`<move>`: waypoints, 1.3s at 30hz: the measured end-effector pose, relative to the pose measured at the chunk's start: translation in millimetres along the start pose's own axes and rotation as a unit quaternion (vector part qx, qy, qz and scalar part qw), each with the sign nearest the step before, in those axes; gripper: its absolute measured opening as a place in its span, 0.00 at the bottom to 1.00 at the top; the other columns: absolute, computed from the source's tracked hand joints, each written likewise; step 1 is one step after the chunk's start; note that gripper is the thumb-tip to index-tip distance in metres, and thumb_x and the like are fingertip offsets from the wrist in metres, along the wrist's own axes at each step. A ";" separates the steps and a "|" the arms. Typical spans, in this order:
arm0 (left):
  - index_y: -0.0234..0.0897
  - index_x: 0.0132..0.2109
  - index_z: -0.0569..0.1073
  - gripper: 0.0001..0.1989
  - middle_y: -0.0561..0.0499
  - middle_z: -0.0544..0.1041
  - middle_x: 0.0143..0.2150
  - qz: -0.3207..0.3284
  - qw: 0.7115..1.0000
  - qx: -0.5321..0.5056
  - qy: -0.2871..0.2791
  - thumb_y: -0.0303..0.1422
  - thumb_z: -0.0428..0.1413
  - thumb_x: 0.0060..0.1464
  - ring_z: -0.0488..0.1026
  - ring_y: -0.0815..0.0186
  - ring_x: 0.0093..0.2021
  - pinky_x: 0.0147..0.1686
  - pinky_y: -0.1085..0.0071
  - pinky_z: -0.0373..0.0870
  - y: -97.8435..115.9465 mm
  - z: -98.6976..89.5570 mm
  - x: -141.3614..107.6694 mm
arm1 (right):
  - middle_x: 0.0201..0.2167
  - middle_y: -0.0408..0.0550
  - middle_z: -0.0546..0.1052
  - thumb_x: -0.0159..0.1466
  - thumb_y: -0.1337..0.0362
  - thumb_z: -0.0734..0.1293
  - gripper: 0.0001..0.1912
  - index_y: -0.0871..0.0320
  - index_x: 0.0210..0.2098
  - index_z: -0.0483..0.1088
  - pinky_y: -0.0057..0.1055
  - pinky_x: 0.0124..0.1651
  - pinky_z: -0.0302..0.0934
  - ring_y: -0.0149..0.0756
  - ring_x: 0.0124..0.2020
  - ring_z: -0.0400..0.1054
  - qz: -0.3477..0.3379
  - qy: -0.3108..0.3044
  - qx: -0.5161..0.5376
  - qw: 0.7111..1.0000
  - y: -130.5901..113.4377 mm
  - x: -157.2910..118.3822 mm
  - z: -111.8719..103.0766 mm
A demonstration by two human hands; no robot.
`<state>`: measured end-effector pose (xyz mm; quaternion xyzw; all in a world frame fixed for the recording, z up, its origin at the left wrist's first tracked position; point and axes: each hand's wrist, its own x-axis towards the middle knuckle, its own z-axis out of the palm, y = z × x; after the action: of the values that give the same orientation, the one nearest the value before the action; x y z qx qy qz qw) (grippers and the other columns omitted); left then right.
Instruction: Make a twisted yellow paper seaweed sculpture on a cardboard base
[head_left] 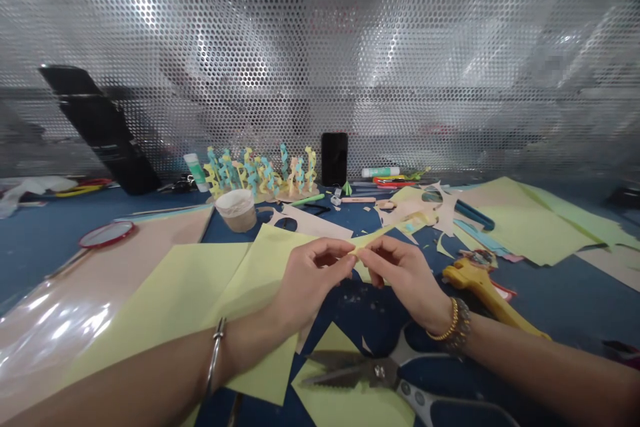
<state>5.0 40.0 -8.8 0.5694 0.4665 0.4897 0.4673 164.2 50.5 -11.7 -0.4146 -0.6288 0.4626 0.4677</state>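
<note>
My left hand (313,280) and my right hand (405,277) meet at the middle of the view, fingertips pinching a narrow strip of pale yellow paper (358,251) between them. Its far end rises to the right, over a cut pink paper scrap (415,210). Under my left forearm lies a sheet of pale yellow paper (185,293). Below my right hand, a pair of serrated scissors (380,373) rests on a yellow sheet, with their blades pointing left. A yellow-handled rotary cutter (475,290) lies just beyond my right wrist.
A blue cutting mat (345,307) covers the table, strewn with paper sheets and scraps. At the back stand a paper-strip sculpture (260,177), a black phone (334,159), a glue stick (196,172) and a paper cup (237,210). Behind them rises a perforated metal wall (320,47).
</note>
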 end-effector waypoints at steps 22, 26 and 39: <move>0.36 0.32 0.77 0.05 0.55 0.74 0.24 -0.006 1.000 0.003 0.024 0.34 0.61 0.48 0.70 0.73 0.24 0.23 0.80 0.66 5.6 1.2 -2.6 | 0.14 0.37 0.65 0.58 0.55 0.67 0.13 0.59 0.27 0.68 0.25 0.22 0.53 0.26 0.17 0.57 0.012 -0.008 0.040 0.999 3.3 0.6 -1.6; 0.37 0.32 0.76 0.05 0.55 0.75 0.25 0.000 1.000 -0.013 0.011 0.33 0.61 0.48 0.71 0.72 0.25 0.25 0.78 0.67 2.6 0.9 -1.2 | 0.14 0.37 0.64 0.59 0.55 0.65 0.14 0.59 0.25 0.67 0.25 0.22 0.52 0.25 0.17 0.56 0.036 -0.034 0.059 0.997 5.2 1.8 -2.6; 0.37 0.33 0.75 0.05 0.55 0.75 0.26 0.007 1.000 -0.026 -0.009 0.34 0.60 0.49 0.71 0.72 0.25 0.26 0.78 0.67 0.8 1.8 -2.8 | 0.14 0.37 0.63 0.60 0.55 0.66 0.15 0.59 0.23 0.65 0.24 0.22 0.51 0.25 0.16 0.55 0.058 -0.038 0.085 0.994 3.4 2.4 -1.7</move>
<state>6.6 37.0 -8.5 0.5643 0.4453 0.5003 0.4827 165.7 53.9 -14.3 -0.3909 -0.5793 0.5566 0.4491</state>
